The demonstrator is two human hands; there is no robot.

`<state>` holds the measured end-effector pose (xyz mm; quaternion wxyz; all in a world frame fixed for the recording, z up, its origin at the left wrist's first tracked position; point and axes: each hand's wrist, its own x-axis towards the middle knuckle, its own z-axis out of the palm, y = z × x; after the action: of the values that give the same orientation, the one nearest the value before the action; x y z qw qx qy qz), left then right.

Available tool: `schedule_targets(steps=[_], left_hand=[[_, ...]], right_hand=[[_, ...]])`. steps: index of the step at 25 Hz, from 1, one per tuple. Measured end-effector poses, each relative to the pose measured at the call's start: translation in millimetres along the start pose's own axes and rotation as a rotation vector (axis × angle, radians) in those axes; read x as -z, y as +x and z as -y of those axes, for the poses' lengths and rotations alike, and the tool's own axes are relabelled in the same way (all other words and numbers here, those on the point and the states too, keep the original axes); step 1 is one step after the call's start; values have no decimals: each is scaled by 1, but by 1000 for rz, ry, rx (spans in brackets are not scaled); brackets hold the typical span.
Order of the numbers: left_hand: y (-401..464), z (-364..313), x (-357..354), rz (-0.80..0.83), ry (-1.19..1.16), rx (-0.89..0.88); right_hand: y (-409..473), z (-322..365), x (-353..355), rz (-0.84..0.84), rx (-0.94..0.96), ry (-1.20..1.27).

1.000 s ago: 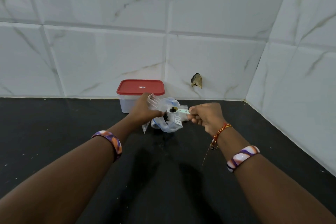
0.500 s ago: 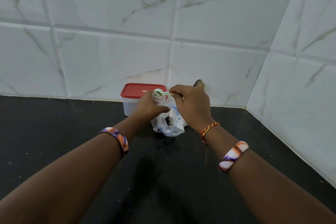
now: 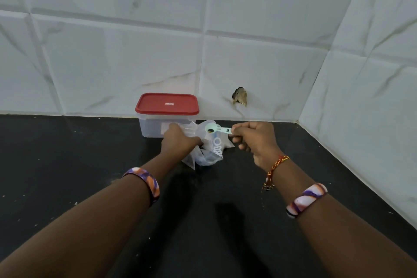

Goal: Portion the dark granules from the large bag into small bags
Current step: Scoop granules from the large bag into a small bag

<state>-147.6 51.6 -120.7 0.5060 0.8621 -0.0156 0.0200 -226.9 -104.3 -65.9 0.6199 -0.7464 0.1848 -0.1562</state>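
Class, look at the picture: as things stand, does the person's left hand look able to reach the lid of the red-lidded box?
Probably yes. The left hand sits right in front of the box, and nothing lies on the red lid. But that hand grips a clear small bag, so it would likely need to let go first.

You get dim, even light with a bluish cast. Soft shadows fall beneath your forearms at lower centre. Tile lines bow toward the frame edges; detail is slightly soft.
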Motion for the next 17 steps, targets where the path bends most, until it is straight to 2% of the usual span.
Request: schedule_targets(steps=[1, 3, 7, 9, 10, 11, 12, 14, 17], left_hand=[[3, 1, 1, -16, -40, 36], [11, 2, 3, -58, -115, 98], [16, 4, 8, -10, -117, 81], [15, 3, 11, -20, -130, 53], [16, 1, 11, -41, -167, 56], [16, -3, 11, -61, -232, 75], [17, -9, 8, -69, -320, 108], [21, -25, -3, -45, -466, 173], [26, -45, -25, 43, -445, 111]], right_hand=[[5, -6, -1, -6, 15, -50], [13, -16, -11, -21, 161, -259], [13, -25, -52, 15, 715, -1036], [13, -27, -64, -17, 825, -1172], [15, -28, -68, 48, 730, -1147], [24, -31, -69, 35, 739, -1123], [31, -34, -68, 75, 562, -1043], [43, -39, -61, 98, 334, -855], [58, -47, -49, 11, 71, -475]])
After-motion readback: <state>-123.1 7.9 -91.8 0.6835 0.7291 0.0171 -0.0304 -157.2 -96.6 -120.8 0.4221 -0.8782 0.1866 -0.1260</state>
